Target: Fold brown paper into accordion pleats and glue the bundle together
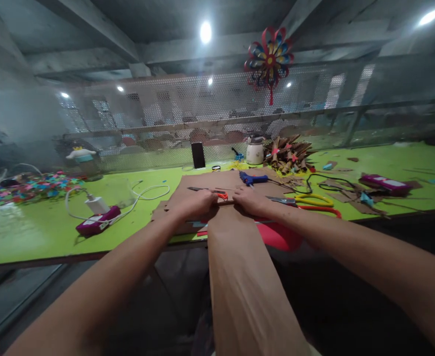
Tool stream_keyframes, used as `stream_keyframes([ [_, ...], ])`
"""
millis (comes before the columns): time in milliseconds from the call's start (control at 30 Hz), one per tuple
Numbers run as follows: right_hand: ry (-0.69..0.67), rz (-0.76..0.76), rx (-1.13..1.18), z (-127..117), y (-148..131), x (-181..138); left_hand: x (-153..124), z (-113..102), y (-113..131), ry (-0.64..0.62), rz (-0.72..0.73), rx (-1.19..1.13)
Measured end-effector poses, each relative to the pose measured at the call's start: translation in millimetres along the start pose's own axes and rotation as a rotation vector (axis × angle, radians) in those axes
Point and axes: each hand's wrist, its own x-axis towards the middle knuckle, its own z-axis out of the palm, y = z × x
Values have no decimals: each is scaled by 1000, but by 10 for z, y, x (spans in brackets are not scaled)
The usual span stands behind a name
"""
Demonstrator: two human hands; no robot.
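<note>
Both hands meet at the far end of a long, smooth strip of brown paper, which slopes from the table edge down toward the person's body, faintly creased along its length. The left hand has its fingers curled tightly, gripping the left corner of that end; the right hand pinches the right corner, and a narrow folded or rolled edge spans the gap between them.

Beneath the hands lies a flat, matt brown cardboard sheet on a glossy lime-green tabletop. Just beyond the right hand rests a blue plastic glue gun with a black cord. Metal scissors with looped yellow and orange handles lie partly behind the right forearm, and a smooth red sheet with a rounded edge shows below it.

Farther back, a rounded white jar with a grey lid stands beside a bristling heap of brown paper rolls. At far left, small multicoloured paper pieces form a loose, shiny pile.
</note>
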Motion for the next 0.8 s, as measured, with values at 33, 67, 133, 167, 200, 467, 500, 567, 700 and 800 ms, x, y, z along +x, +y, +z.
stream_keyframes([
  [33,-12,-13,-13,-18,-9,4,3,-14,19,-9,-2,7],
  [67,-22,-24,-25,-36,-18,6,7,-21,37,-17,-6,12],
  [133,-41,-42,-48,-72,-34,4,11,-18,72,-27,-15,22],
  [167,-49,-52,-58,-89,-41,0,9,-13,90,-30,-21,26],
  [200,-58,-62,-67,-105,-47,-3,3,-7,107,-32,-27,28],
  [467,-94,-108,-163,-121,-116,39,44,-20,115,-92,-141,-11],
  [500,-92,-117,-174,-116,-131,47,103,-22,97,-111,-164,-20],
  [567,-84,-136,-194,-113,-161,56,253,-16,68,-144,-209,-47],
  [700,-42,-155,-237,-131,-205,20,511,25,37,-150,-239,-151],
  [800,2,-134,-257,-145,-211,-32,534,52,0,-141,-235,-253],
])
